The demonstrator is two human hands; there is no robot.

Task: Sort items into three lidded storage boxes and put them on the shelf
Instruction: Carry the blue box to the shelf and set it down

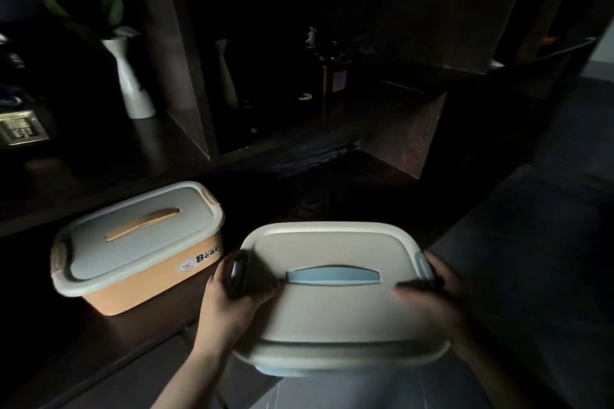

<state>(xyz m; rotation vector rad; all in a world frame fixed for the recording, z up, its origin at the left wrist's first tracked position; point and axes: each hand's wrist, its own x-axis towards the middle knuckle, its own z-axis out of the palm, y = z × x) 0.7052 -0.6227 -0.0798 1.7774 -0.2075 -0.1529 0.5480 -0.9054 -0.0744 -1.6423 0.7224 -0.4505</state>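
Observation:
A blue storage box (335,312) with a cream lid and a blue handle is held close in front of me, low in the middle. My left hand (229,302) grips its left end by the clasp, thumb on the lid. Gripping the right end is my right hand (435,299), fingers spread over the lid. An orange storage box (139,249) with a pale lid, an orange handle and a "Bear" sticker stands closed on the dark shelf (299,176) to the left.
The scene is very dark. A white vase (131,83) with leaves stands at the back left beside a shelf upright (172,43). A small bottle (335,76) and other dim objects sit deeper in the open compartment. A framed sign (21,131) is at far left.

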